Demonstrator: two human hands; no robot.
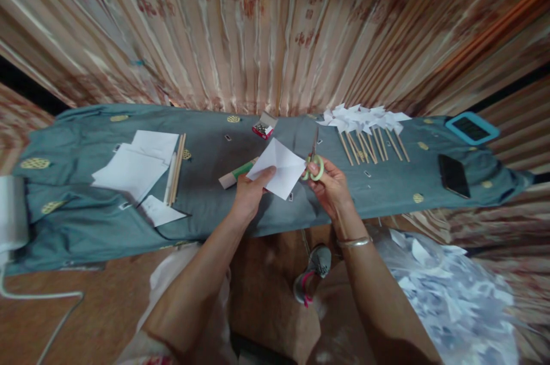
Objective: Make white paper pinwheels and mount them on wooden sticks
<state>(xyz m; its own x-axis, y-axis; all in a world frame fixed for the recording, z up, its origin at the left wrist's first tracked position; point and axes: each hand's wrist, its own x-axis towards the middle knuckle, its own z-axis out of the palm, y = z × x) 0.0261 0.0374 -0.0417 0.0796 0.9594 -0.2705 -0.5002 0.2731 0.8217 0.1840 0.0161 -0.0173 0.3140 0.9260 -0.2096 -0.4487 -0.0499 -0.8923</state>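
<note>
My left hand (249, 193) pinches a white square of paper (278, 169) by its lower left corner and holds it above the grey-green cloth of the table (206, 136). My right hand (329, 181) grips scissors with pale green handles (313, 165), blades pointing away along the paper's right edge. A row of finished white paper pinwheels on wooden sticks (365, 124) lies to the right.
White paper sheets (133, 167) and loose wooden sticks (176, 173) lie at the left. A small open red box of pins (264, 126) and a green-and-tan glue stick (236, 175) sit mid-table. A black phone (453, 175) and a blue-framed tablet (471, 128) lie at the right. Paper scraps (451, 290) cover the floor.
</note>
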